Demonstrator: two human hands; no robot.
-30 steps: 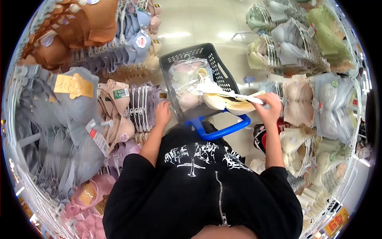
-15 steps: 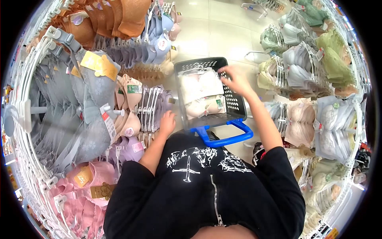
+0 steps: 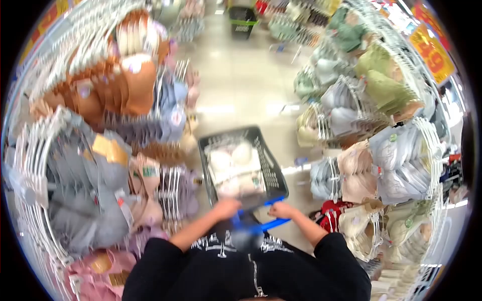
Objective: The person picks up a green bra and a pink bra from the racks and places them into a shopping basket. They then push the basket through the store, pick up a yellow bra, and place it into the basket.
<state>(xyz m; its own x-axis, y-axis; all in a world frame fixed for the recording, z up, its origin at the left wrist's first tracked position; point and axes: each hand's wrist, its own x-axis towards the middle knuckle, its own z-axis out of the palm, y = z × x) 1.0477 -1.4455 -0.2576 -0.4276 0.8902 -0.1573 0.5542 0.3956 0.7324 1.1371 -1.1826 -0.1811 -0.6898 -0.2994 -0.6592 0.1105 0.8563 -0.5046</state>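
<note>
A dark grey shopping basket (image 3: 274, 176) with a blue handle (image 3: 275, 224) is just ahead of my body. Inside lie white bras (image 3: 242, 152) and pale pink bras (image 3: 240, 185), some with white hangers. My right hand (image 3: 281, 209) is closed around the right side of the blue handle. At the basket's near left corner, my left hand (image 3: 227, 208) is curled against the rim beside the handle's left end. Motion blur softens its fingers.
Bra racks line both sides: grey bras (image 3: 88, 190), orange bras (image 3: 135, 85) and pink bras (image 3: 95, 276) at left, green bras (image 3: 384, 75) and beige bras (image 3: 357, 173) at right. Tiled floor (image 3: 241, 85) runs between them, with another basket (image 3: 243, 22) farther along.
My right hand has left the bras inside the basket and closed on the handle. My left hand has come from the left rack to the basket. The view has tilted up the aisle.
</note>
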